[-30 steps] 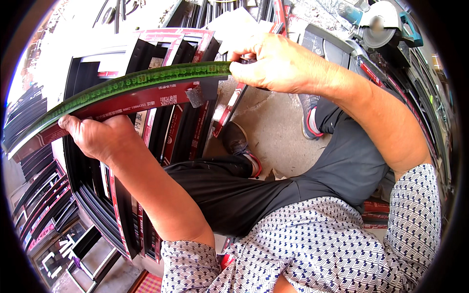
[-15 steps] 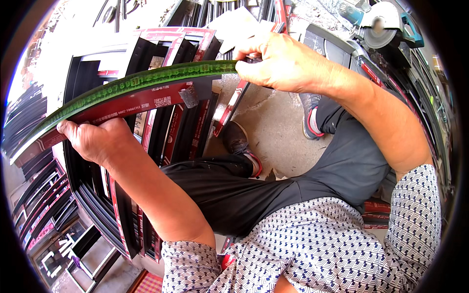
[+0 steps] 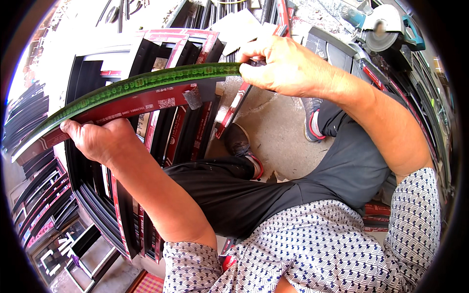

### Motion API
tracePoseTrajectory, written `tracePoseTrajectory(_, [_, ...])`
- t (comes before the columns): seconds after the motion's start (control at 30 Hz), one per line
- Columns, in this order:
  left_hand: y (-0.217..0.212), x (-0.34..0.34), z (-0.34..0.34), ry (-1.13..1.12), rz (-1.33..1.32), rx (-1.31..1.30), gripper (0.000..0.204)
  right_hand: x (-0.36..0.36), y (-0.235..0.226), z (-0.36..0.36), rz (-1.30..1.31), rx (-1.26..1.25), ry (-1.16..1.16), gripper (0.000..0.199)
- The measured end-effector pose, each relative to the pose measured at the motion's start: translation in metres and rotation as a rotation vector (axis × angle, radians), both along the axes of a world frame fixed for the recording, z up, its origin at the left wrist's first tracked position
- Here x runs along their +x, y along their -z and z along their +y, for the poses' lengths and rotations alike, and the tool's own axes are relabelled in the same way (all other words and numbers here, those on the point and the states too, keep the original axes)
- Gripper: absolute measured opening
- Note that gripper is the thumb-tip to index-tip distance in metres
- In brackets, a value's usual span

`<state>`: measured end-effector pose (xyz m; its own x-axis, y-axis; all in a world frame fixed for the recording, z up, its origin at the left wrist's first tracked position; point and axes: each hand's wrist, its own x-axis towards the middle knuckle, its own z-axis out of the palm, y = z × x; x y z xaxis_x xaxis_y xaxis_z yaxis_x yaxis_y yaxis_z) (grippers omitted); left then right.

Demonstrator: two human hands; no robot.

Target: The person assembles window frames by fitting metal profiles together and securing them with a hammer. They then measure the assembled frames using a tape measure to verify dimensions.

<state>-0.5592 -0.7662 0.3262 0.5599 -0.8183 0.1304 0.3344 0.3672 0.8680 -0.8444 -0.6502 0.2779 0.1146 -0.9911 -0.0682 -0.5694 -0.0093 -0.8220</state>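
My left hand [image 3: 102, 140] gripping red-faced strip [image 3: 137, 103], thumb [image 3: 72, 129] across it; right hand [image 3: 281, 68] pinching green tape [image 3: 161, 76], past strip's end

blue and white saw [image 3: 386, 22]: top right | pale flat sheet [image 3: 235, 25]: top middle | red checked cloth [image 3: 148, 283]: bottom left | grey floor [image 3: 281, 129]: in the middle
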Motion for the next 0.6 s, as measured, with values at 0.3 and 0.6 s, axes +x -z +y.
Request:
tracePoseTrajectory(0.3, [0.001,0.002,-0.001,0.039,0.014,0.016,0.047,0.000,0.004,0.001,-0.009,-0.003,0.020,0.020])
tracePoseTrajectory(0.6, [0.005,0.006,-0.003,0.123,0.034,-0.051,0.049,-0.001,-0.003,0.002,0.019,-0.022,0.020,0.021])
